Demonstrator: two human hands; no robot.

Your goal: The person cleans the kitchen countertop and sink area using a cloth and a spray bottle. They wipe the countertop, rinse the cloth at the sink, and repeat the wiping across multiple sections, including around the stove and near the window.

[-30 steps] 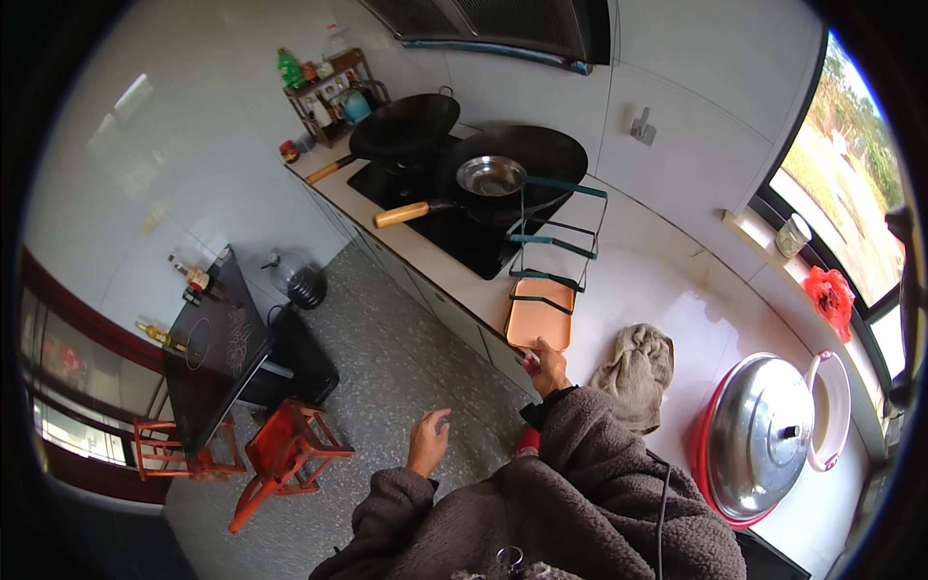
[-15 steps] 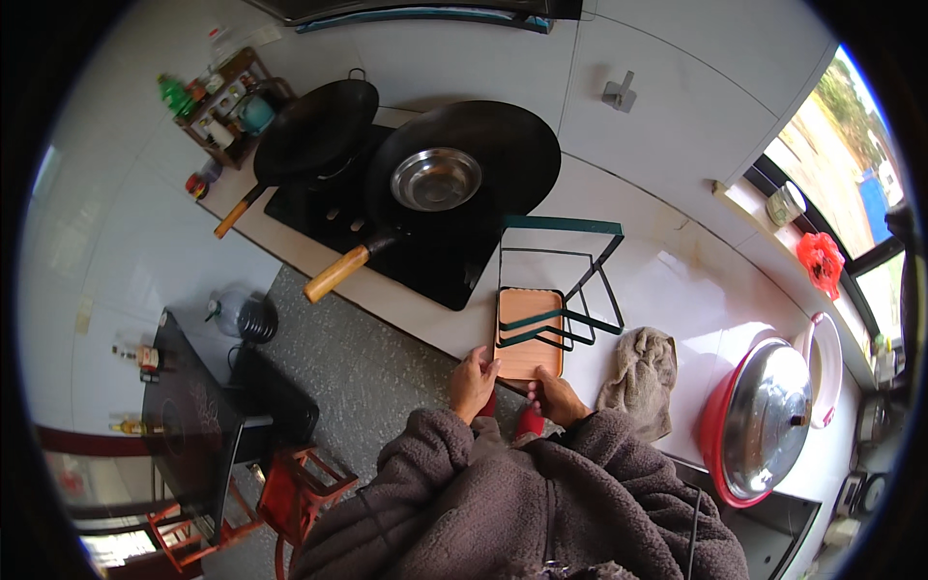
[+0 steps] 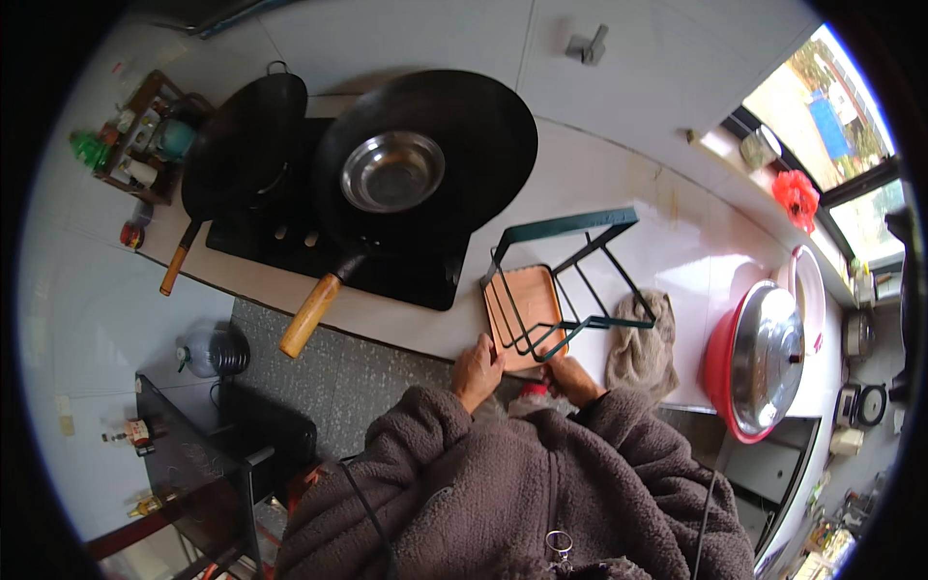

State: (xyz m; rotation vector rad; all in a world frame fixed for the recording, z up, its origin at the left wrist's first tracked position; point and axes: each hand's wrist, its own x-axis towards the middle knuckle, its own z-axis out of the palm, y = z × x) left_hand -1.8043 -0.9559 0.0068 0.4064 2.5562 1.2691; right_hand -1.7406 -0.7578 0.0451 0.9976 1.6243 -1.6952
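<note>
**Green rack [image 3: 564, 228] swings right, its end now across the cloth [image 3: 643, 360]!**

The wooden-coloured tray [image 3: 535, 295] sits within its bars at the counter's [image 3: 570, 179] near edge. Left hand [image 3: 477, 375], grip narrow, pinches the near left corner; right hand [image 3: 576, 382] clasps the near right. Far left, a wok [image 3: 483, 126] cradles a steel bowl [image 3: 391, 179]; right, a lid [image 3: 773, 358] caps the red basin [image 3: 720, 348].

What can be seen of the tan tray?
The tan tray looks wooden: a rounded rectangle with a dark edge. It is at the front edge of the white counter, bars of the dark green rack crossing before it. The left hand touches its near left corner, the right hand its near right. Its tilt is unclear.
</note>
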